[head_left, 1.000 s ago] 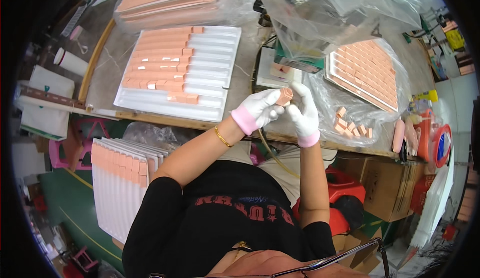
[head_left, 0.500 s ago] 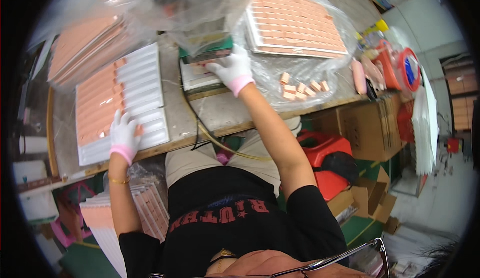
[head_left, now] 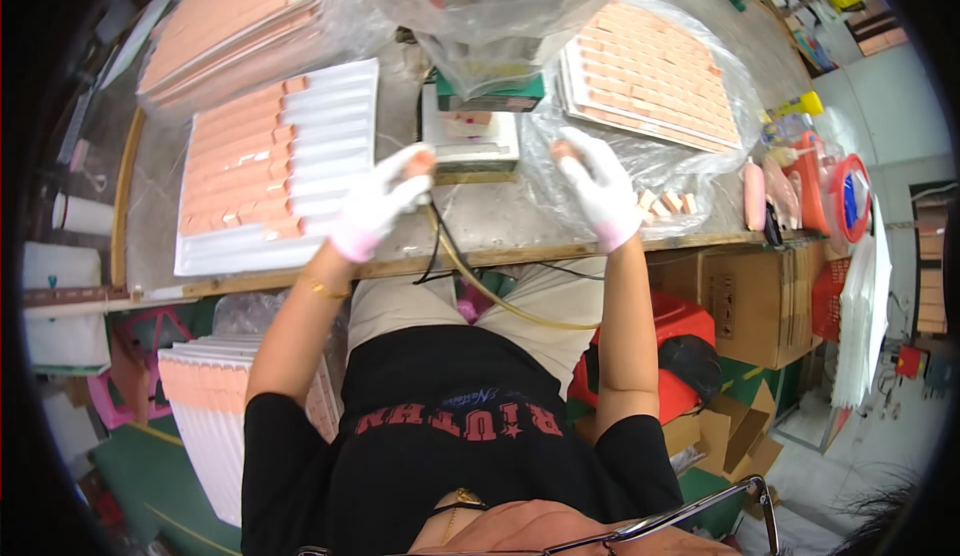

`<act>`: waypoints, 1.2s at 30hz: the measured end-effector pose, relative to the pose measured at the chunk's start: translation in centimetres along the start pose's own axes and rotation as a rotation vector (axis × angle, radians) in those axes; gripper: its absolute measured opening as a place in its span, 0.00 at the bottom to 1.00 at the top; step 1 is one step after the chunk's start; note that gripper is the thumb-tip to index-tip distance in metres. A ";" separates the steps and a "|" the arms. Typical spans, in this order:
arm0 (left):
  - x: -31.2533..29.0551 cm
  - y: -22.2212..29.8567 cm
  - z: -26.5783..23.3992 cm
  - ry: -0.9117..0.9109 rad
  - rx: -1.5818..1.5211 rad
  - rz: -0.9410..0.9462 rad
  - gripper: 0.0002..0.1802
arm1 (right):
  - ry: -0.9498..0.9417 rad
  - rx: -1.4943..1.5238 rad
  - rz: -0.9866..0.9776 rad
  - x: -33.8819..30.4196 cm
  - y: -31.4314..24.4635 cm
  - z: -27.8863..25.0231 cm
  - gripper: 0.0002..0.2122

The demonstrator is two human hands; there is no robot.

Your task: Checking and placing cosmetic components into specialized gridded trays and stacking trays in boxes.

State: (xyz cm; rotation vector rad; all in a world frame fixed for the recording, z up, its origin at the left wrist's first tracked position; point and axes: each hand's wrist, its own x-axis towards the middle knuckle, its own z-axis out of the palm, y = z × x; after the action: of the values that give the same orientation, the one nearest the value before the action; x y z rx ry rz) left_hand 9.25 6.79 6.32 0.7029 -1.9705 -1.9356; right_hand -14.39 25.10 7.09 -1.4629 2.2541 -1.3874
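Observation:
My left hand (head_left: 382,201), in a white glove with a pink cuff, hovers over the table between the tray and the small machine. Its fingers are closed at a peach-coloured patch that is either a small piece or a bare fingertip. My right hand (head_left: 598,186), gloved alike, is raised right of the machine, its fingers bent and smeared by motion. Between them stands the small machine (head_left: 490,91) with a green part over a pale base, where a pinkish patch shows. A white ridged tray (head_left: 335,116) is partly filled with rows of peach blocks (head_left: 235,166).
Several loose peach blocks (head_left: 668,203) lie on clear plastic at right. Behind them is a full tray of blocks (head_left: 655,71). Stacked trays (head_left: 230,31) stand far left. Plastic sheeting (head_left: 490,6) hangs over the machine. A yellow hose (head_left: 470,276) droops over the table edge.
My left hand has left the tray and moved right toward the machine. My right hand has drawn back from the machine to the right. The view has shifted slightly.

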 end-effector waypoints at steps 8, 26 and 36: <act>1.7 -0.1 2.8 -0.173 0.293 0.157 0.18 | -0.309 0.012 -0.381 1.1 -4.0 3.1 0.19; -0.7 0.0 2.8 -0.318 -0.500 -0.160 0.29 | -0.270 0.308 -0.186 -0.5 -4.2 6.7 0.19; -9.6 -9.0 -11.9 1.049 1.060 0.087 0.20 | 0.062 -0.163 0.013 6.9 0.8 8.3 0.29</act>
State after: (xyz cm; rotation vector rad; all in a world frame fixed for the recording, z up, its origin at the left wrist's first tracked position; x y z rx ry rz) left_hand 24.78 1.93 -0.66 1.4109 -1.9923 -0.1063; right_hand -14.14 14.63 4.23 -1.4675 2.4632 -1.2894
